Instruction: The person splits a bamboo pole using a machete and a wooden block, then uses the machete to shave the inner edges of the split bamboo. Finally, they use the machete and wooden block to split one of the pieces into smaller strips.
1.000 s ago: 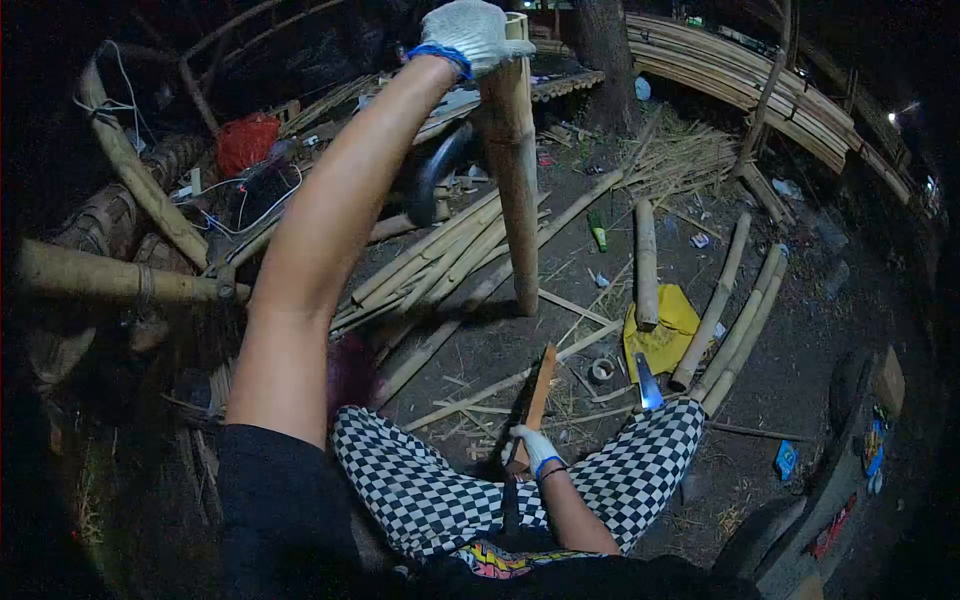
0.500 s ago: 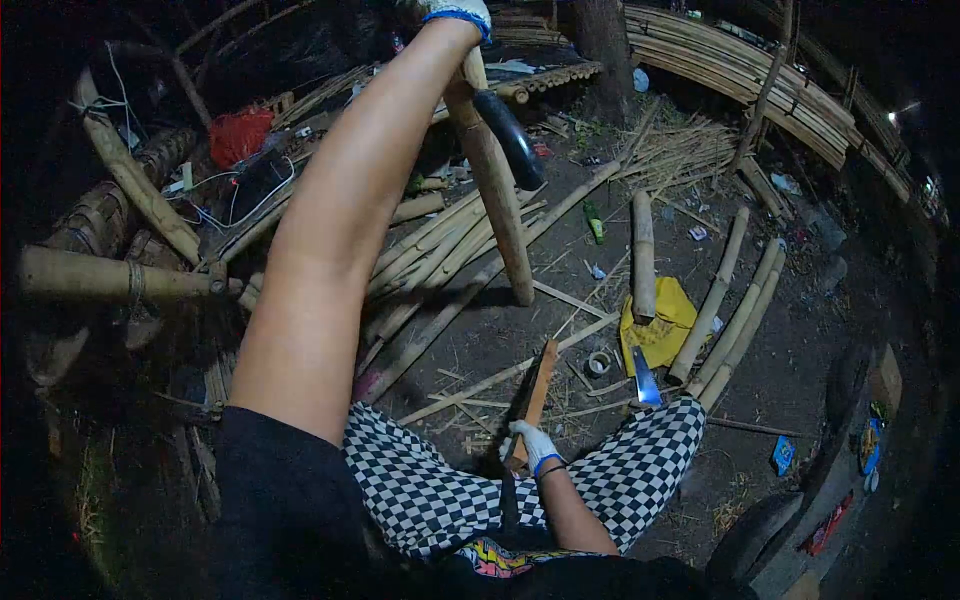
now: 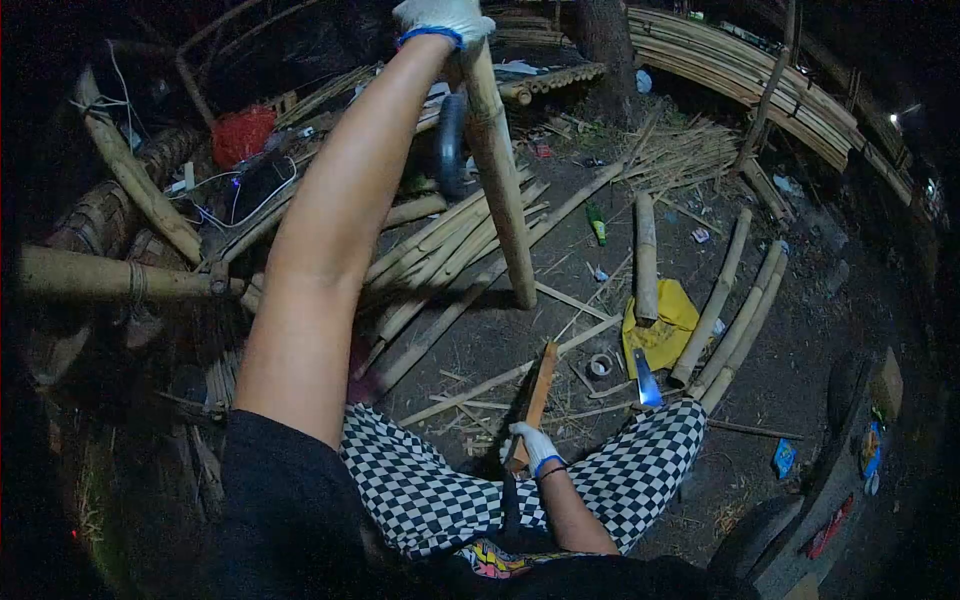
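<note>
My left hand (image 3: 445, 18), in a white glove with a blue cuff, reaches up at the top edge and is closed on the upper end of a bamboo pole (image 3: 497, 170). The pole stands nearly upright, its lower end near the ground. A black curved rubber-like piece (image 3: 450, 145) hangs beside it. Between my knees, my right hand (image 3: 532, 447), gloved the same way, is closed around the lower part of a flat brown wooden piece (image 3: 541, 385) with a dark edge along its left side. The fingertips of both hands are partly hidden.
A saw-like blade (image 3: 646, 378) lies by a yellow sack (image 3: 665, 330), near a roll of tape (image 3: 599, 366). Cut bamboo lengths (image 3: 735, 325) lie at right. Split bamboo strips (image 3: 450, 250) lie behind the pole. A bamboo frame (image 3: 120, 272) stands at left.
The bamboo pole has turned about its length, showing a different side. My left hand has moved slightly left and down into view. The black curved piece has swung left. My right hand stays put.
</note>
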Available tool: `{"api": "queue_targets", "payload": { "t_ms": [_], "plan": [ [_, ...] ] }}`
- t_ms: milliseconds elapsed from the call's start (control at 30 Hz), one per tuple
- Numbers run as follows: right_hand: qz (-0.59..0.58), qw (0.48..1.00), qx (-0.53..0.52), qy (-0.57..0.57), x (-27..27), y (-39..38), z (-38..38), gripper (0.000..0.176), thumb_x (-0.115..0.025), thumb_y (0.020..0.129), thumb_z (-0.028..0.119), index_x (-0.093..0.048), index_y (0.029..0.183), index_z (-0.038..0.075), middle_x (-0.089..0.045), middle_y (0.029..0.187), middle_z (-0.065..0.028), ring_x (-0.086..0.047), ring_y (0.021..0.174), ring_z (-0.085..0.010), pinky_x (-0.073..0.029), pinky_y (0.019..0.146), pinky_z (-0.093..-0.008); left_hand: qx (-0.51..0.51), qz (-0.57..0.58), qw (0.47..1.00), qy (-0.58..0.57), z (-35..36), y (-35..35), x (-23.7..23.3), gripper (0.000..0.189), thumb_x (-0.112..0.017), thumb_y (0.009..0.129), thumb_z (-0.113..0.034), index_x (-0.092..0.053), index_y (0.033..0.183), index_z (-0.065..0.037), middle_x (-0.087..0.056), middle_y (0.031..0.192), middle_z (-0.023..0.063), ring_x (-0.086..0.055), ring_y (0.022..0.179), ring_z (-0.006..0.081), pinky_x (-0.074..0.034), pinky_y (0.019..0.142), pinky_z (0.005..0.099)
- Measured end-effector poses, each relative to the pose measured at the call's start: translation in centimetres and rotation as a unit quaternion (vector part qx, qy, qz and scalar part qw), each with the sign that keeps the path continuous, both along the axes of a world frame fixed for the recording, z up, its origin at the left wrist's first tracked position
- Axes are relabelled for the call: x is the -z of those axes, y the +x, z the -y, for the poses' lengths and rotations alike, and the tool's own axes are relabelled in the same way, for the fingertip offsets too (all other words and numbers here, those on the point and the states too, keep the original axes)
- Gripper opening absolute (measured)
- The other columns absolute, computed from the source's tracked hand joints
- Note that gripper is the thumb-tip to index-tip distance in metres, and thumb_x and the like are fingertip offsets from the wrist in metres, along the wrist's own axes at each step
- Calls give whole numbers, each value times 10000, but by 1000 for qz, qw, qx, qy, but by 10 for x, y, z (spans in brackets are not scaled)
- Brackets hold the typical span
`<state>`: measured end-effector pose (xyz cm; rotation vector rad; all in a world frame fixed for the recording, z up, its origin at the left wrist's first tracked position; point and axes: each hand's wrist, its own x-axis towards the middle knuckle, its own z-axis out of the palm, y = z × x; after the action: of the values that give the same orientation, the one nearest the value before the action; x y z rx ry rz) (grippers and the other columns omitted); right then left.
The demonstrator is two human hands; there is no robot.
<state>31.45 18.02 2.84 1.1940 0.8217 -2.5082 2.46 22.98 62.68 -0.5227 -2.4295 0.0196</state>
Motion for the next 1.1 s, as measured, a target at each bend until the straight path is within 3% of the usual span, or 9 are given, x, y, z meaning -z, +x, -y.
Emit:
{"api": "queue_targets", "payload": {
  "t_ms": [233, 333, 567, 700, 800, 900, 1033, 1067, 1100],
  "plan": [
    [-7, 999, 2, -33, -7, 2, 1, 206, -642, 849, 191, -534, 944, 44, -590, 710, -132, -613, 588, -311, -539, 555, -444, 237, -5, 960, 150, 11, -57, 18, 428, -736, 742, -360, -695, 1056, -71, -589, 1196, 169, -581, 1071, 322, -491, 916, 434],
    [-3, 1000, -14, 12, 35, -4, 0, 184, -634, 856, 187, -515, 918, 60, -575, 696, -120, -605, 584, -305, -535, 560, -452, 474, 228, 820, 226, 23, -68, 14, 513, -782, 772, -286, -627, 1204, -57, -625, 1142, 85, -584, 1078, 202, -479, 903, 355],
    [0, 999, -33, 20, 35, -6, 1, 184, -634, 864, 200, -526, 940, 73, -581, 690, -110, -612, 579, -300, -530, 541, -448, 451, 148, 755, 451, -8, -43, 40, 614, -798, 767, -282, -538, 1250, -5, -652, 1103, 148, -615, 1018, 216, -495, 872, 355],
    [13, 999, -32, 6, 47, -7, 1, 178, -631, 859, 191, -530, 929, 63, -583, 692, -110, -613, 577, -304, -529, 541, -451, 197, 38, 841, 503, -22, -40, 33, 590, -782, 765, -312, -568, 1185, 43, -642, 1093, 154, -614, 995, 225, -491, 858, 348],
    [-16, 999, -21, -37, 3, 0, 0, 185, -633, 854, 204, -538, 919, 59, -592, 708, -116, -616, 582, -306, -535, 545, -449, 210, -20, 887, 410, -12, -76, 47, 655, -724, 734, -574, -688, 1094, -29, -665, 1092, 176, -629, 1020, 350, -489, 909, 421],
    [-22, 999, -21, -22, 5, -3, -1, 200, -633, 852, 210, -532, 925, 52, -591, 709, -123, -615, 582, -309, -535, 542, -453, 207, 64, 921, 324, -5, -72, 35, 674, -725, 710, -601, -698, 1067, -30, -698, 968, 171, -663, 945, 324, -501, 857, 424],
    [5, 1000, -16, -5, 4, -3, 1, 202, -625, 857, 198, -528, 930, 36, -586, 705, -134, -610, 576, -312, -534, 533, -450, 371, 34, 836, 403, 0, -68, 50, 639, -645, 735, -691, -744, 1019, -127, -718, 970, 147, -682, 926, 273, -496, 874, 417],
    [6, 1000, -13, -25, 16, -5, 2, 187, -614, 865, 193, -532, 922, 34, -586, 704, -135, -607, 572, -306, -536, 534, -442, 348, 208, 815, 415, 9, -28, 27, 531, -760, 787, -339, -606, 1179, -15, -642, 1111, 112, -598, 1034, 213, -483, 872, 343],
    [6, 1000, -14, -24, 16, -4, 2, 187, -614, 865, 193, -532, 922, 34, -586, 704, -135, -607, 572, -306, -536, 534, -442, 347, 208, 815, 416, 11, -39, 28, 531, -760, 787, -339, -606, 1179, -15, -642, 1111, 112, -598, 1034, 213, -483, 872, 343]
  ]
}}
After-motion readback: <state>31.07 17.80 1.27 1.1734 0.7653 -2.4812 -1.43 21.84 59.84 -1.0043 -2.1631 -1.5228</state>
